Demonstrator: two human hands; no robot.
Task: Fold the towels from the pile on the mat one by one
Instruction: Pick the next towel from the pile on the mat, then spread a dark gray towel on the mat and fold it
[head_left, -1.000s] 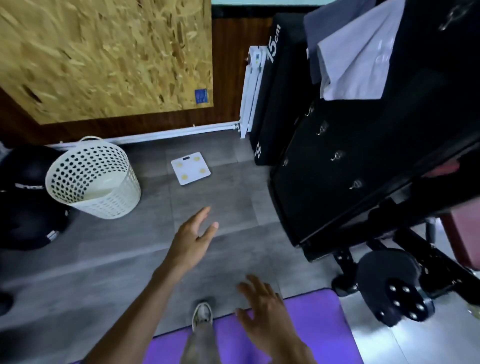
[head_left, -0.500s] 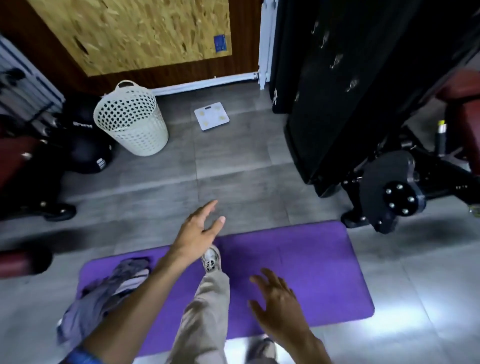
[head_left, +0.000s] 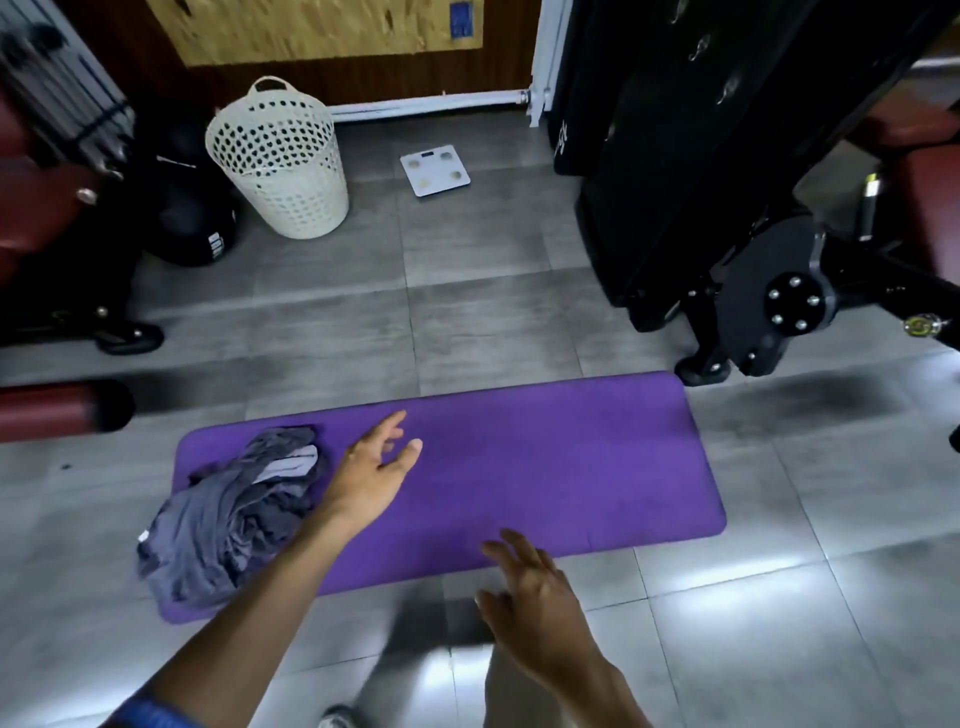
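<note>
Long purple foam mat (head_left: 545, 467) lies across grey tiled floor (head_left: 467, 312), centre of frame. Crumpled pile of grey cloth towels (head_left: 228, 514) sits on mat's left end, lower left of centre. Left hand (head_left: 371, 473) hovers over mat just right of pile, fingers (head_left: 389, 426) spread loosely, holding nothing, not touching towels. Right hand (head_left: 535, 608) lower centre at mat's near edge, fingers relaxed and apart, empty, well clear of pile. White perforated plastic basket (head_left: 280, 166) upper left; white square bathroom scale (head_left: 435, 170) upper centre.
</note>
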